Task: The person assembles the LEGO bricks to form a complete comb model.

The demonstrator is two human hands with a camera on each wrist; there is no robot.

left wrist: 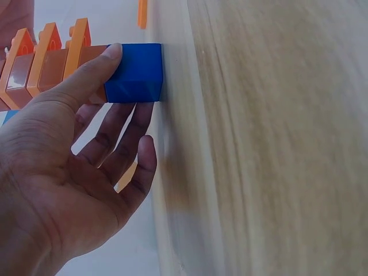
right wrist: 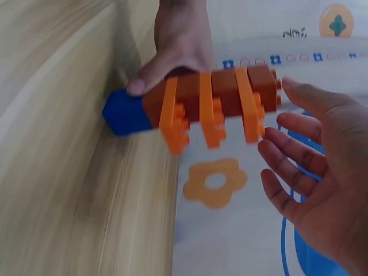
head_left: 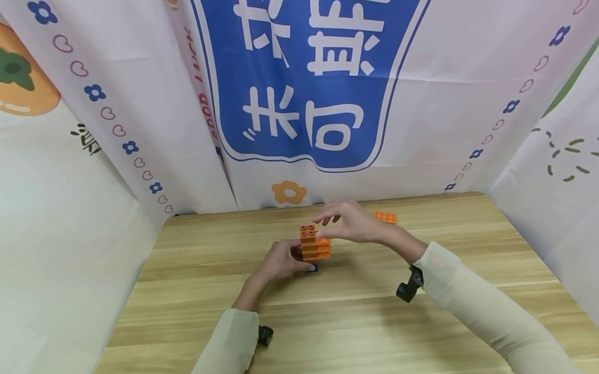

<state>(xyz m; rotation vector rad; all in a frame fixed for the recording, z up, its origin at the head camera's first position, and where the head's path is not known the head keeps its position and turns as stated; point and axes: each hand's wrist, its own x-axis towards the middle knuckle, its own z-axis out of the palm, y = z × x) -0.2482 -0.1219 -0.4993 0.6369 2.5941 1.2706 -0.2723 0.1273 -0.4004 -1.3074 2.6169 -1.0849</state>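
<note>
A tower of toy building bricks stands upright on the table, with a blue brick [left wrist: 135, 73] at its foot. Above that, brown bricks [right wrist: 230, 95] alternate with thin orange plates [right wrist: 211, 118], whose studded ends jut out to one side. My left hand [head_left: 281, 260] grips the tower low down, its thumb across the blue brick and the lowest brown one, other fingers behind. Beside the tower's top is my right hand [head_left: 353, 222], its fingers loosely bent and apart, with nothing between them. One right fingertip [right wrist: 293, 86] comes right by the studs of the top brown brick.
A loose orange studded plate [head_left: 386, 217] lies at the back of the wooden table [head_left: 336, 330], behind the right wrist. Printed white cloth [head_left: 429, 164] hangs along the table's back edge and both sides. Each wrist wears a small black camera [head_left: 410, 284].
</note>
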